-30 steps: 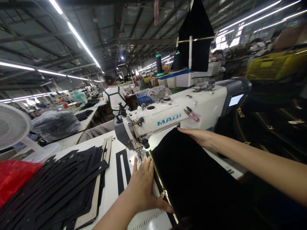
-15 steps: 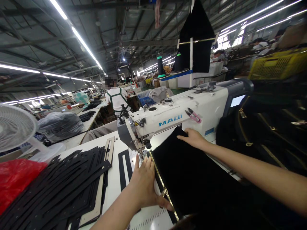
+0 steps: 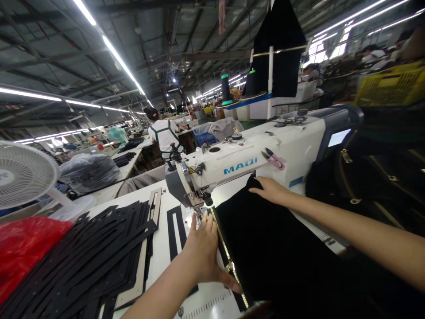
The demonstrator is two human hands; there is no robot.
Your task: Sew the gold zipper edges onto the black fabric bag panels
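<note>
My left hand (image 3: pixel 204 252) lies flat with its thumb spread wide, fingertips close to the presser foot of the white sewing machine (image 3: pixel 239 155). Its thumb rests across the gold zipper (image 3: pixel 226 250) along the left edge of a black fabric panel (image 3: pixel 265 248). At the panel's far corner my right hand (image 3: pixel 270 191) is closed, pinching the cloth between thumb and fingers. A black frame-shaped strip (image 3: pixel 172 232) with a long slot lies on the table left of my left hand, partly hidden by it.
Black slotted pieces (image 3: pixel 109 252) are piled at left, beside red plastic (image 3: pixel 29 248) and a white fan (image 3: pixel 25 175). Pink-handled thread snips (image 3: pixel 274 159) lie on the machine arm. Black zippered pieces (image 3: pixel 375 190) fill the right. Ahead, a co-worker (image 3: pixel 164 133) faces away.
The whole scene has shifted slightly right in view as my head turned. Cloth at the far corner looks more bunched in my right hand. My left hand keeps its place by the presser foot.
</note>
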